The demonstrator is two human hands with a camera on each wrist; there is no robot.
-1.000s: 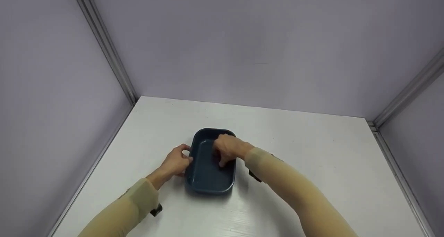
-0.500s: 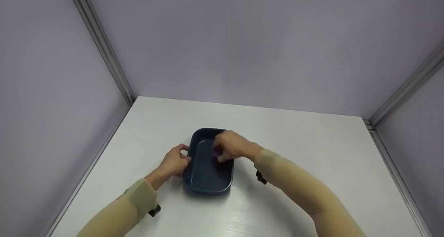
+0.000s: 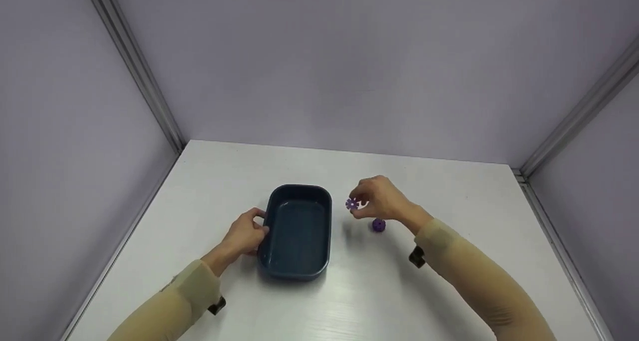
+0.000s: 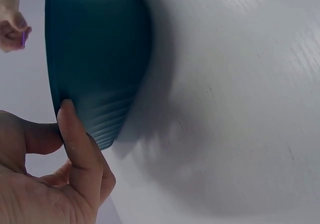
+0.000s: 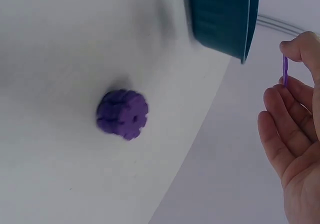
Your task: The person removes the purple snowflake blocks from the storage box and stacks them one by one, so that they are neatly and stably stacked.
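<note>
Fingertips [image 5: 289,46] of our right hand [image 3: 382,198] pinch a thin purple toothed disc [image 3: 351,204] — left hand [image 3: 245,235] grips the dark blue plastic tub [image 3: 299,231]; a light pinch could drop it.

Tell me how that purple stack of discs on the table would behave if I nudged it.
The purple stack looks like notched discs slotted together, so it probably feels light. It seems squat and knobbly, so a nudge would likely slide it across the smooth table rather than roll it. A harder push might tip it over.
</note>
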